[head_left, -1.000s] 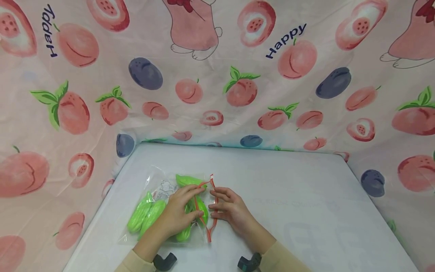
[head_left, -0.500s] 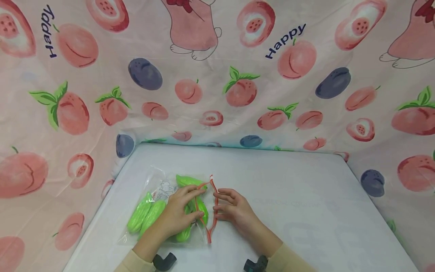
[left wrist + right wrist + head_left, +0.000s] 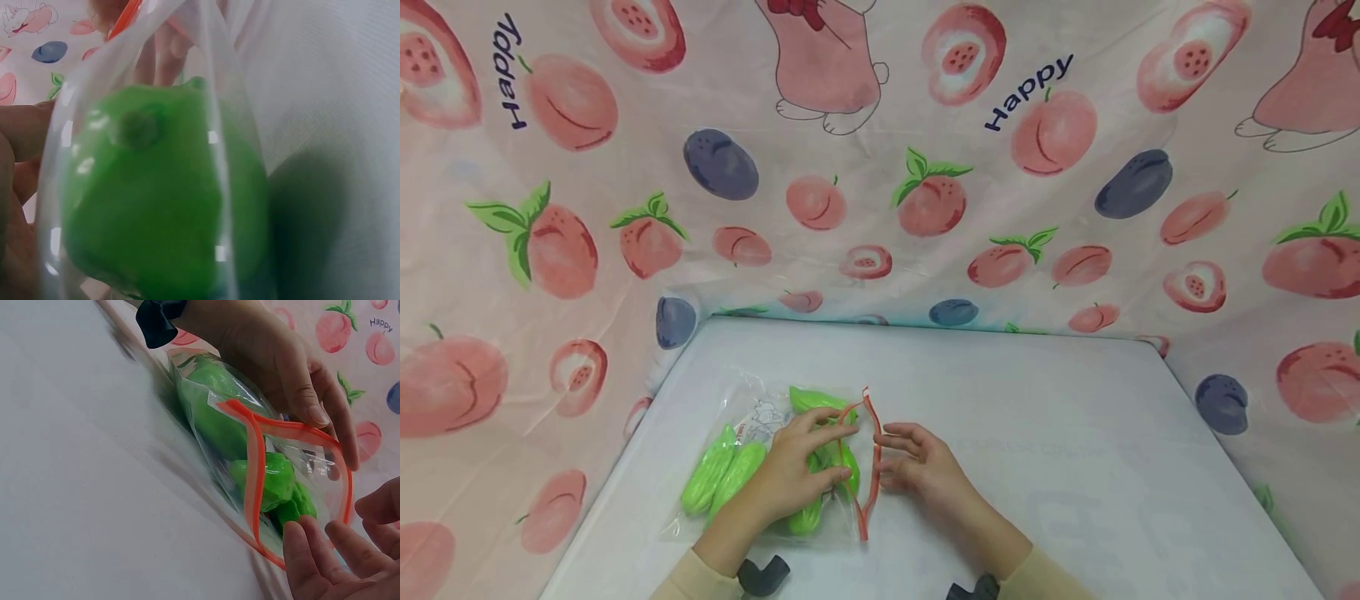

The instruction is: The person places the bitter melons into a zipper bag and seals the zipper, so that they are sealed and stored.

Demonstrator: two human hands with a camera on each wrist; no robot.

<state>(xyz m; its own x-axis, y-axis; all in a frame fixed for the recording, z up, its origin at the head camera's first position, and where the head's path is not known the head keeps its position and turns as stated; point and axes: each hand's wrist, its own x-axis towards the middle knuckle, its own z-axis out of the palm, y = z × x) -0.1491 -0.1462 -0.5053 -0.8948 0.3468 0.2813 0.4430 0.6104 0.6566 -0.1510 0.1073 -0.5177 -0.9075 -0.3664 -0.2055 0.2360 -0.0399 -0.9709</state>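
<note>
A clear plastic zip bag [image 3: 726,408] lies on the table with its red-orange zip edge [image 3: 876,458] parted into a mouth at the right. Inside are several green toy-like vegetables [image 3: 706,477], some long and ridged, others shaped like peppers [image 3: 275,481]. My left hand [image 3: 801,462] rests over the bag, its fairly straight fingers touching the upper lip of the mouth. At the opposite lip my right hand [image 3: 928,467] has its loosely bent fingertips [image 3: 306,532] against the zip edge. A green vegetable [image 3: 162,200] fills the left wrist view behind the plastic.
The white table [image 3: 1045,417] extends to the right of the bag and behind it. Cloth printed with peaches [image 3: 880,208] hangs at the back and sides. A black strap or mount [image 3: 765,577] sits at the left wrist, another [image 3: 973,587] at the right.
My right hand has drawn back slightly to the right, from over the mouth to its outer lip. The upper lip has shifted a little rightward. My left hand stays almost in place.
</note>
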